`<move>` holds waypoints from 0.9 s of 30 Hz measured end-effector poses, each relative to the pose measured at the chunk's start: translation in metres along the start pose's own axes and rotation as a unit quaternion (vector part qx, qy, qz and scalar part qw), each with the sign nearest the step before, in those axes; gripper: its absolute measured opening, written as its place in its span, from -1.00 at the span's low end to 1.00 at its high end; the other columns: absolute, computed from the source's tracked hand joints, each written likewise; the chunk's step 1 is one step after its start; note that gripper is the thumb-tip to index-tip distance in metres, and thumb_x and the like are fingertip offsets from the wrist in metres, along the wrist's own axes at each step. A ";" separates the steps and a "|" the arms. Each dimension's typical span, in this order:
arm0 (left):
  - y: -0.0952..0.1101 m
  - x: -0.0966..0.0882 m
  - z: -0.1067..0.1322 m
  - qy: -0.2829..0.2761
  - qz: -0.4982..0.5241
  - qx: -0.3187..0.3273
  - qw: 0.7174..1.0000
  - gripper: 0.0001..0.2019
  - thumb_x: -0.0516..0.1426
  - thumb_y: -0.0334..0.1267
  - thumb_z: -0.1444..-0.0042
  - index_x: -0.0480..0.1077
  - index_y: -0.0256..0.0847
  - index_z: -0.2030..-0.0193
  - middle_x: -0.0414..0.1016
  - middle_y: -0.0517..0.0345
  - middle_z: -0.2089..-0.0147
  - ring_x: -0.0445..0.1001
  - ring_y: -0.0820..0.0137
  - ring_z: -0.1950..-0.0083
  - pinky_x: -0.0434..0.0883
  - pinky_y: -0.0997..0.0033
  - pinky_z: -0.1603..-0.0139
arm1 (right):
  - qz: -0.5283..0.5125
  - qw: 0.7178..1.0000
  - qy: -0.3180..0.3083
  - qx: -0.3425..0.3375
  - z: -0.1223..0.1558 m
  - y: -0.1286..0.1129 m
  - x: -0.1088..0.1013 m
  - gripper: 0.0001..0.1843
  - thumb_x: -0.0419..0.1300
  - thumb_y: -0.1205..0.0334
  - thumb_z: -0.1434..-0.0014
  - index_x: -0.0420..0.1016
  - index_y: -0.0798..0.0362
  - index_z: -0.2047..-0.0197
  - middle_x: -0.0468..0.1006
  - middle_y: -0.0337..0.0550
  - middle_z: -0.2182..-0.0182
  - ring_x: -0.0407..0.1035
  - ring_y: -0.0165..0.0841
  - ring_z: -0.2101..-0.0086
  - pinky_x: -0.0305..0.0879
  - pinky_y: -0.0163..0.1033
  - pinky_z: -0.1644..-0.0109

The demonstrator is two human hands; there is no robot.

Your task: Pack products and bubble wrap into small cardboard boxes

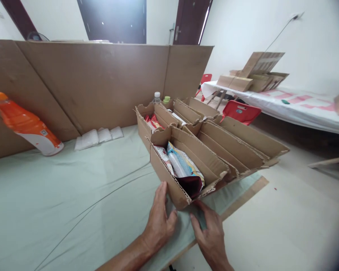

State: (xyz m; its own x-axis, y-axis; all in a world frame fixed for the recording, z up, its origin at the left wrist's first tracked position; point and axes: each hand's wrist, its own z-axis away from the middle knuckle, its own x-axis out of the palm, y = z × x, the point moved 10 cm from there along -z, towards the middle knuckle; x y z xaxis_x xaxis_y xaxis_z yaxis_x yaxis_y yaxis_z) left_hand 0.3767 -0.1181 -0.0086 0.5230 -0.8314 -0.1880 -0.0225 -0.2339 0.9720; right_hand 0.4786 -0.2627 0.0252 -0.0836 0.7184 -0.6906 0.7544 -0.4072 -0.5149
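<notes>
My left hand (pixel 160 218) lies against the near left side of a cardboard box (pixel 165 171), fingers stretched along it and the thumb apart. By the box's near end, my right hand (pixel 210 227) has its fingers spread, the tips at its lower edge; whether they press on it I cannot tell. Inside this box are a blue and yellow packet (pixel 190 162), a clear plastic item (pixel 177 165) and a dark maroon pouch (pixel 190 184). Several more open cardboard compartments (pixel 223 139) stand beside and behind it. One at the back holds a red packet (pixel 154 121).
An orange bottle (pixel 28 124) leans at the left near white folded packets (pixel 98 137). A tall cardboard panel (pixel 101 82) stands along the back of the green-clothed table (pixel 59 199). To the right are a red chair (pixel 240 112) and another table (pixel 254 101) with cardboard pieces.
</notes>
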 end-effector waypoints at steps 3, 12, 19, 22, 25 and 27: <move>0.010 -0.009 0.021 -0.025 -0.102 0.056 0.993 -0.23 0.09 -0.39 -0.12 0.02 -0.10 -0.50 0.12 -0.09 -0.50 0.01 0.01 -0.53 0.03 -0.23 -0.49 | 0.037 0.998 0.014 -0.055 0.002 -0.011 0.002 -0.67 0.11 0.13 -0.31 0.43 -0.02 -0.11 0.63 0.02 0.11 0.50 -0.03 0.12 0.38 0.14 0.01; 0.008 0.053 0.112 -0.106 -0.374 0.299 0.871 -0.61 0.13 -0.37 -0.22 0.40 -0.11 -0.20 0.44 -0.14 -0.30 0.36 0.01 -0.36 0.27 -0.11 -0.37 | -0.039 0.999 0.009 -0.015 -0.011 -0.011 -0.016 -0.77 0.13 0.08 -0.30 0.54 -0.03 0.11 0.67 -0.08 0.21 0.55 -0.12 0.19 0.46 0.00 0.08; -0.003 0.051 0.127 -0.240 -0.192 0.193 0.932 -0.69 0.12 -0.15 -0.30 0.48 0.06 -0.16 0.60 0.04 -0.12 0.29 0.07 -0.41 0.20 -0.02 -0.42 | -0.068 0.993 0.086 -0.052 -0.109 -0.104 -0.125 -0.72 0.25 0.00 -0.26 0.58 -0.04 0.05 0.66 -0.16 0.23 0.54 -0.29 0.27 0.43 -0.17 0.07; 0.006 0.034 0.125 -0.256 -0.064 0.109 0.958 -0.58 0.21 0.03 -0.19 0.49 0.03 -0.17 0.60 0.00 -0.13 0.47 0.08 -0.25 0.25 0.04 -0.37 | 0.061 0.983 -0.093 -0.143 -0.180 -0.151 -0.080 -0.74 0.22 0.02 -0.26 0.63 0.00 0.17 0.65 -0.17 0.35 0.46 -0.38 0.44 0.30 -0.26 0.33; 0.015 0.006 0.126 -0.209 0.006 0.020 0.978 -0.44 0.31 0.08 -0.02 0.49 0.01 -0.17 0.58 0.01 -0.13 0.55 0.11 -0.11 0.39 0.15 -0.23 | 0.197 0.938 -0.241 -0.149 -0.221 -0.157 -0.007 -0.68 0.34 0.04 -0.12 0.58 0.07 0.54 0.48 -0.22 0.66 0.29 -0.48 0.64 0.06 -0.30 0.48; 0.018 -0.012 0.132 -0.185 0.034 -0.045 0.981 -0.47 0.33 -0.02 0.03 0.52 0.01 -0.14 0.58 0.07 -0.12 0.55 0.14 -0.09 0.44 0.21 -0.15 | 0.240 0.913 -0.296 -0.145 -0.230 -0.154 0.030 -0.56 0.40 0.10 -0.03 0.41 0.07 0.74 0.31 -0.30 0.79 0.13 -0.55 0.74 -0.03 -0.31 0.52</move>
State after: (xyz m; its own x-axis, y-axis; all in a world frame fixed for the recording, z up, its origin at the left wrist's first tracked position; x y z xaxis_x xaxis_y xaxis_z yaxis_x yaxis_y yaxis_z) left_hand 0.2576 -0.1790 -0.0080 0.1771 -0.9735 -0.1447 0.0371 -0.1403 0.9894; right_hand 0.5096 -0.0482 0.2005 0.0293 0.0316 -0.9991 0.9299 -0.3675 0.0157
